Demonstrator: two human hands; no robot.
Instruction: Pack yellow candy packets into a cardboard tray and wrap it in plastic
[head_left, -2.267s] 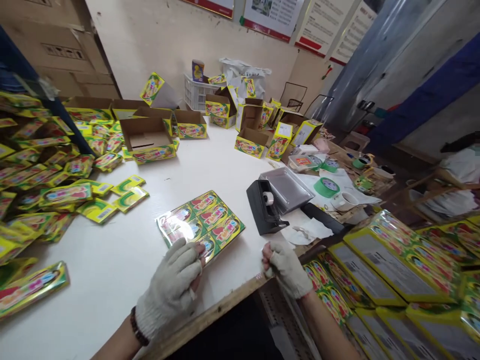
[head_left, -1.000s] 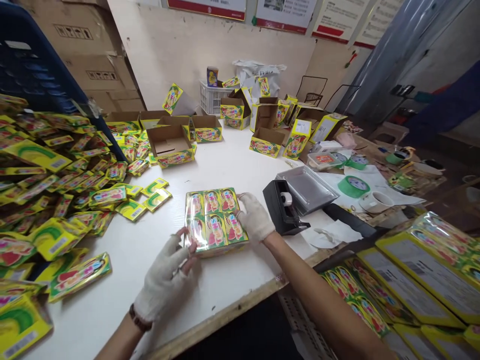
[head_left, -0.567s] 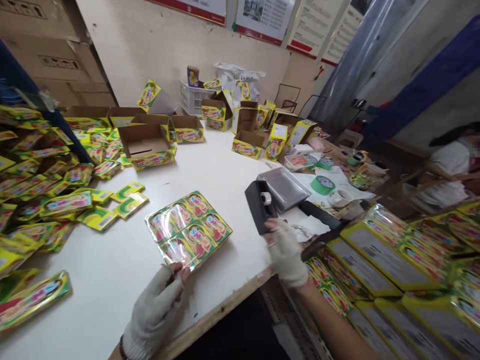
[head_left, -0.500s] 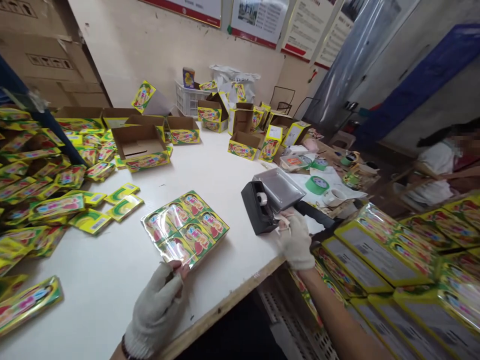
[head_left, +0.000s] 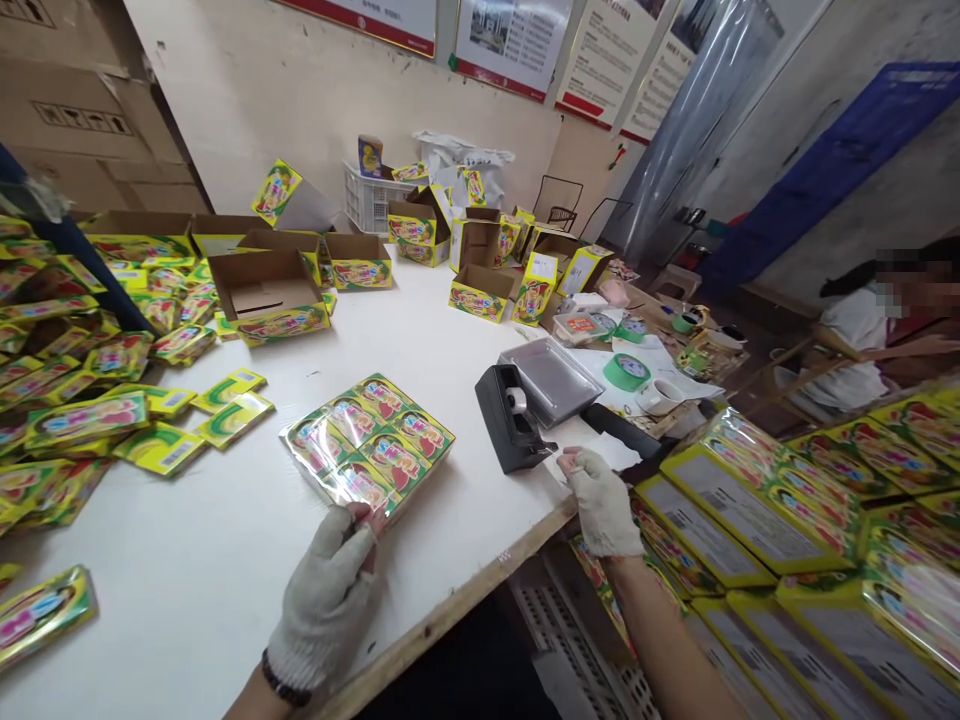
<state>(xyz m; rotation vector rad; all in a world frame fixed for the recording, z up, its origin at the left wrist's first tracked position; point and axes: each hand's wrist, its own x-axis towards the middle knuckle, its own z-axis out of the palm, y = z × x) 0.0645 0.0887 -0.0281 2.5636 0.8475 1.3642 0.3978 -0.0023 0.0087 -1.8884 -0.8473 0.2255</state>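
Note:
My left hand point(head_left: 330, 580), in a white fingerless-tip glove, pinches the near edge of a flat pack of small yellow-green boxes point(head_left: 375, 440). Shiny clear film covers this pack, which lies on the white table. At the right, my gloved right hand point(head_left: 601, 500) has its fingertips pressed together just off the cutting end of a black tape dispenser point(head_left: 511, 425). A thin glint of clear tape shows between the two, though the strip is hard to see. A small roll of tape point(head_left: 516, 400) sits inside the dispenser.
Loose small boxes point(head_left: 97, 420) heap up on the left. Open display cartons point(head_left: 266, 300) stand along the back. Behind the dispenser lie a clear plastic tray point(head_left: 551, 375) and green tape rolls point(head_left: 627, 372). Wrapped packs point(head_left: 757, 520) are stacked on the right; a person point(head_left: 862, 330) sits beyond.
My right hand has drawn a little to the right and down, away from the dispenser's end. My left hand still grips the pack's near edge. The view has shifted slightly.

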